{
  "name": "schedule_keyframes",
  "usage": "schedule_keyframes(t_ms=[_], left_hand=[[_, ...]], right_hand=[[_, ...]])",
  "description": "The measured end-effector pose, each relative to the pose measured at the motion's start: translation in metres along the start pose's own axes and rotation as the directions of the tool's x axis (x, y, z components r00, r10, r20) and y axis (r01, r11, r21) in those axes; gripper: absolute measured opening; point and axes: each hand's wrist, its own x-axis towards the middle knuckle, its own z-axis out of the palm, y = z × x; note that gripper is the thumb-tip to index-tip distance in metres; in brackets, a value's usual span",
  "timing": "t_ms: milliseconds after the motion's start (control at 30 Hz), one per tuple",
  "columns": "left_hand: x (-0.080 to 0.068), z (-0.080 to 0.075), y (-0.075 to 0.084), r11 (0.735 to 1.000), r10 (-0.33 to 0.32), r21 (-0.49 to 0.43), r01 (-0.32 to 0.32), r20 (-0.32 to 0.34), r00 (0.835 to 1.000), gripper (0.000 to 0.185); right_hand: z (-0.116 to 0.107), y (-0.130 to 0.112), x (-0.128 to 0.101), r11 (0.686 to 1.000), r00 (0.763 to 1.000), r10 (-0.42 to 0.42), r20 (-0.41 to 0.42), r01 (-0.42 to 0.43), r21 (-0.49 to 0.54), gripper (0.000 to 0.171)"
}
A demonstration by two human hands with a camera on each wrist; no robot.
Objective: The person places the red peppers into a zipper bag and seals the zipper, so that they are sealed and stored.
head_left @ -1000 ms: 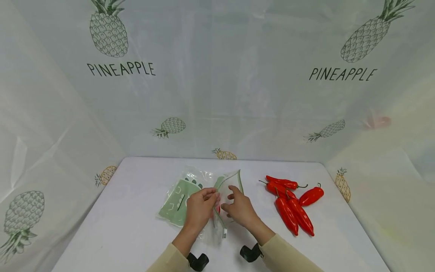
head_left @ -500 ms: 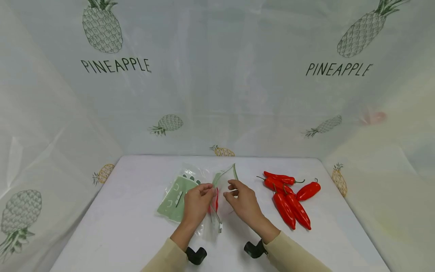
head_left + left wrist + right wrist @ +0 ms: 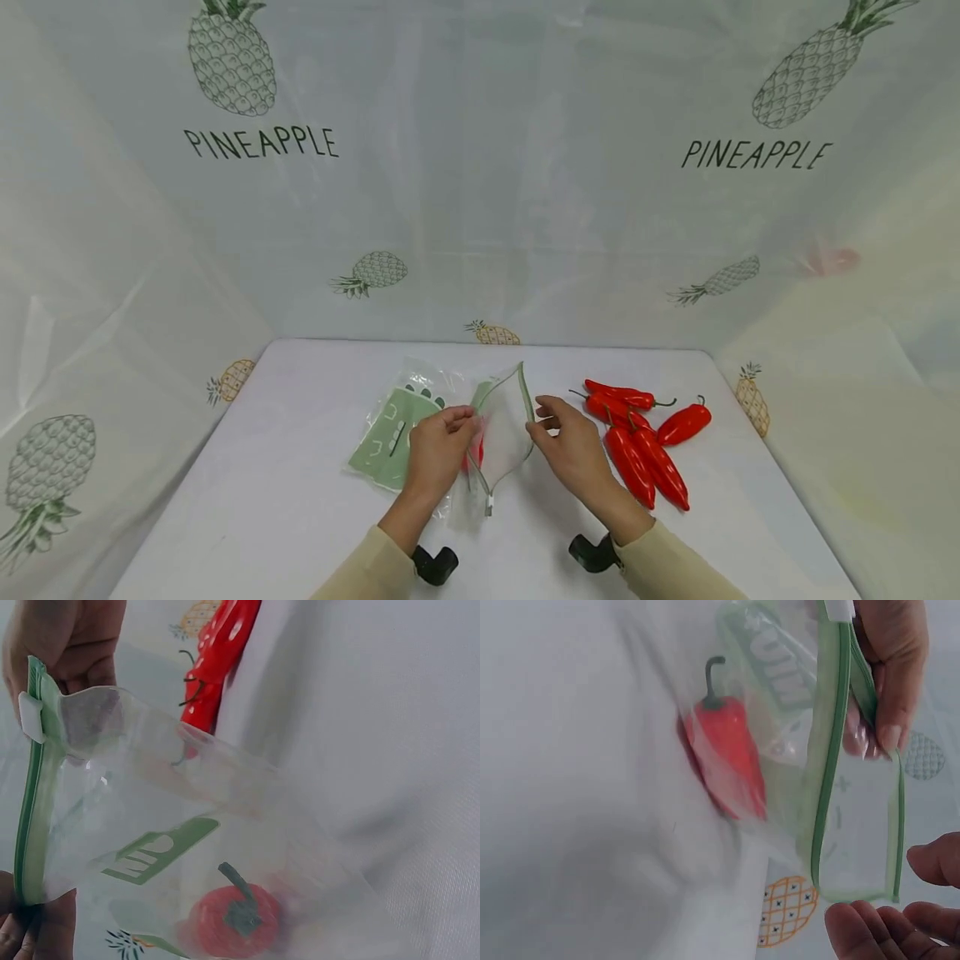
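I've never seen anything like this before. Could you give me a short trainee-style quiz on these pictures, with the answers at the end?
1. Count: how many glossy, elongated red peppers lie on the white tabletop outside the clear plastic zip bag with green edging?

2. True or false: the bag's mouth is zipped shut.

3. Multiple choice: what lies inside the bag?
A) a yellow lemon
B) a red pepper with a dark green stem
C) a metal spoon

Key:
1. Five.
2. False; the mouth gapes open, and the bare left hand pinches its edge.
3. B
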Motion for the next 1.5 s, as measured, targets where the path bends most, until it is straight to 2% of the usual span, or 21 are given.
schedule_keyframes(t_ms=[233,600,867,1133,1500], left_hand=[[-0.003,0.002,0.001,0.999,0.036,0.035,-0.035,-0.013,0.999,0.017],[-0.002,0.005,-0.002,0.997,0.051,0.051,-0.050,-0.024,0.998,0.018],[-0.001,0.005,-0.003,0.997,0.053,0.051,-0.051,-0.031,0.998,0.016],[-0.001,0.003,-0.003,0.997,0.034,0.065,-0.031,-0.032,0.999,0.014],[0.000,0.001,-0.005,0.998,0.029,0.054,-0.027,-0.032,0.999,0.014]], right_hand=[[-0.017,0.015,-0.004,0.999,0.999,0.044,-0.007,-0.044,-0.026,0.046],[-0.033,0.034,-0.003,0.993,0.994,0.108,-0.004,-0.108,-0.055,0.051],[-0.048,0.052,-0.005,0.985,0.989,0.150,-0.001,-0.150,-0.089,0.048],[-0.067,0.069,-0.009,0.960,0.980,0.194,0.030,-0.184,-0.213,0.054],[-0.078,0.092,-0.013,0.929,0.966,0.253,0.060,-0.225,-0.294,0.062]])
